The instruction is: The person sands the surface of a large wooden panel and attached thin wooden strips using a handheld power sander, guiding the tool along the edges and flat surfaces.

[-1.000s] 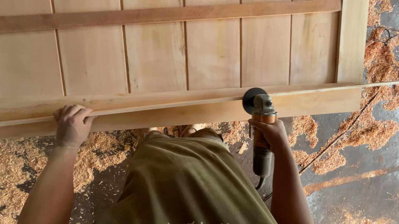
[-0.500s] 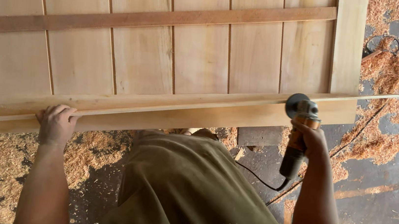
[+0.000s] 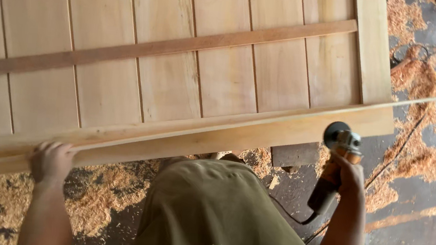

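Wrapped around the body of an angle grinder [image 3: 331, 172], the right hand [image 3: 350, 177] has its fingers closed on the orange and dark casing, with the tool's black disc at the top, against the near edge of a long wooden strip [image 3: 184, 135]. That strip is the landmark: it lies along the near side of a large wooden panel [image 3: 180, 75] and runs past the panel's right end as a thin lath. Near the strip's left end, the left hand [image 3: 52, 160] rests on it with fingers curled over its top edge, closed on the wood. On the near side of the strip is the person's olive shirt [image 3: 218, 220], and a black cord [image 3: 294, 214] trails from the grinder's tail towards the floor. Beneath the strip, the dark floor [image 3: 427, 188] carries heaps of wood shavings [image 3: 97, 191]. Beyond the strip, the panel shows pale vertical boards crossed by a darker brown rail [image 3: 183, 46]. Farther right of the panel, more shavings and loops of thin cable lie on the floor.
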